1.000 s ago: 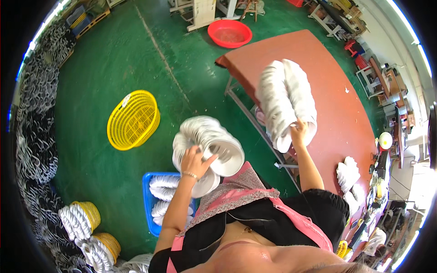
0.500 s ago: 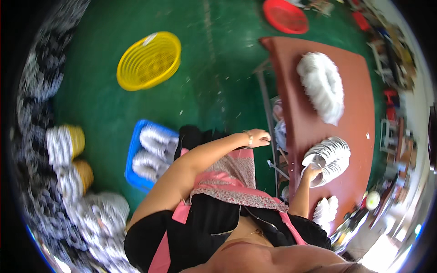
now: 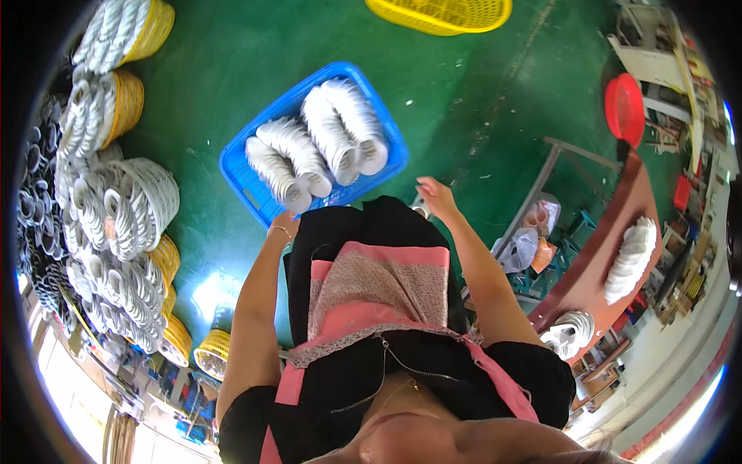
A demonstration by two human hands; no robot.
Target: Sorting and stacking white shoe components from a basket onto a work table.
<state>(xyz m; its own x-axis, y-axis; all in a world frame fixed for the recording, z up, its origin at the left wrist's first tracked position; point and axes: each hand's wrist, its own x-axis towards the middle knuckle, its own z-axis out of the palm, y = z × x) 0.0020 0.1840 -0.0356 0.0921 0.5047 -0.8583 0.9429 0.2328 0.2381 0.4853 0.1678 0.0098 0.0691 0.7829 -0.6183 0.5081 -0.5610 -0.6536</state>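
Note:
A blue plastic basket [image 3: 369, 89] lies on the floor in front of me, holding several rows of nested white curved pieces [image 3: 340, 131]. At its near left corner is my left hand [image 3: 284, 223], its fingers closed at the rim beside the closest row; the fingertips are partly hidden. My right hand [image 3: 438, 199] is held low, just off the basket's near right side, with fingers apart and nothing in them. A pink and patterned apron [image 3: 382, 282] hangs over my front between my arms.
On the left stand several yellow baskets [image 3: 157, 31] heaped with white pieces. A yellow basket [image 3: 448, 15] lies at the far edge, a red tub [image 3: 624, 110] far right. The brown table [image 3: 572, 303] on the right carries white stacks [image 3: 570, 334]; bags [image 3: 519, 246] lie beneath it.
I have turned left, from the table to the blue basket. My right hand has let go of the white stack on the table. My left hand has come to the basket's rim.

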